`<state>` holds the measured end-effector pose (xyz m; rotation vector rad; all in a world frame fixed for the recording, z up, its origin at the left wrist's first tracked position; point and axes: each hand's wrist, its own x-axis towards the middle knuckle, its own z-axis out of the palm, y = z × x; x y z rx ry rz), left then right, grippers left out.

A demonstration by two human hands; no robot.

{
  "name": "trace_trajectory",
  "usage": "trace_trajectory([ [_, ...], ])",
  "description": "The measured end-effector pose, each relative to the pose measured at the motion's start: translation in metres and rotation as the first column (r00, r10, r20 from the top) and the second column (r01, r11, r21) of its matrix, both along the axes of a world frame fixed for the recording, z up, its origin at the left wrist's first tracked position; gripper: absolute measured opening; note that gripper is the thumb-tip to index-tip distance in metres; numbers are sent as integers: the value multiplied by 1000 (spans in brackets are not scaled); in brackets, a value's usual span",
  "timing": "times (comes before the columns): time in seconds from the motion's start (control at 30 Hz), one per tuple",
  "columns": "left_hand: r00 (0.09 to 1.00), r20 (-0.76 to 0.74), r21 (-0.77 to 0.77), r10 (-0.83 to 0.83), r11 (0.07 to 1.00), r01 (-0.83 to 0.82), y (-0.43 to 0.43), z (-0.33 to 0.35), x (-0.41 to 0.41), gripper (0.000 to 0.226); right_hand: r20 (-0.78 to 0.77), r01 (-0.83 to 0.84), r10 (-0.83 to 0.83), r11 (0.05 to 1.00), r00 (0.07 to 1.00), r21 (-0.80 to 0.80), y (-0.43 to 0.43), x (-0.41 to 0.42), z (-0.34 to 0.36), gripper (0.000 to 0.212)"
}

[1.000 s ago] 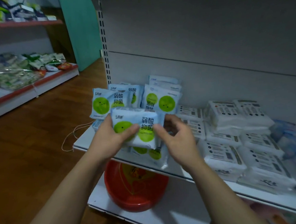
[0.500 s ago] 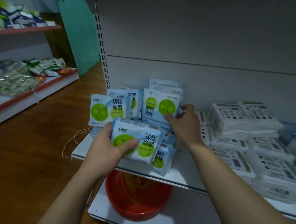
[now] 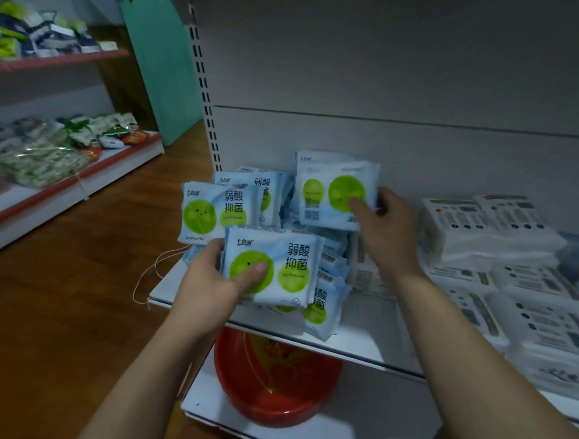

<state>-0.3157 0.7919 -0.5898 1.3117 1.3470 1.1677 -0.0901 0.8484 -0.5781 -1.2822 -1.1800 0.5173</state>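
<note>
Fingers of the left hand (image 3: 207, 286), mostly behind the blue pack (image 3: 298, 273)

Left hand (image 3: 214, 286) and right hand (image 3: 385, 233): both bare. Forearms bare up to the bottom frame edge. Thumbnails short, trimmed. Wrists slim.

Logged from my view:
- Red basin (image 3: 279, 391) on the bottom shelf (image 3: 330, 432), partly under the white shelf (image 3: 368, 332).
- White packs (image 3: 487, 233) in stacked piles at the right of that white shelf.
- Thin cord (image 3: 137, 288) looped on the wooden floor (image 3: 65, 320).
- Teal panel (image 3: 164, 67) standing at the aisle end.
- Snack bags (image 3: 47, 157) on the far red-edged shelf (image 3: 41, 216).
</note>
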Motion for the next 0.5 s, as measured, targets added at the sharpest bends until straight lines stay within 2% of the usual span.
trace_trajectory([
  [0.07,1000,23,-14,8,1000,-7,1,1,-3,49,-122,52,-42,995,992,80,-12,5,14,9],
  [0.17,995,94,-37,22,999,-18,2,5,-8,50,-357,26,23,991,934,132,-32,11,35,15],
  [0.27,981,188,-51,42,998,-33,1,9,-10,40,-414,-45,88,993,906,111,-44,19,48,44],
  [0.33,975,216,-44,48,998,-39,2,11,-11,47,-448,-97,127,991,885,90,-48,24,53,60],
  [0.4,968,241,-29,66,998,-61,3,13,-11,59,-492,-144,174,985,853,98,-50,25,57,66],
  [0.5,959,273,-4,82,996,-84,4,15,-7,45,-502,-179,194,981,843,79,-52,19,59,72],
])
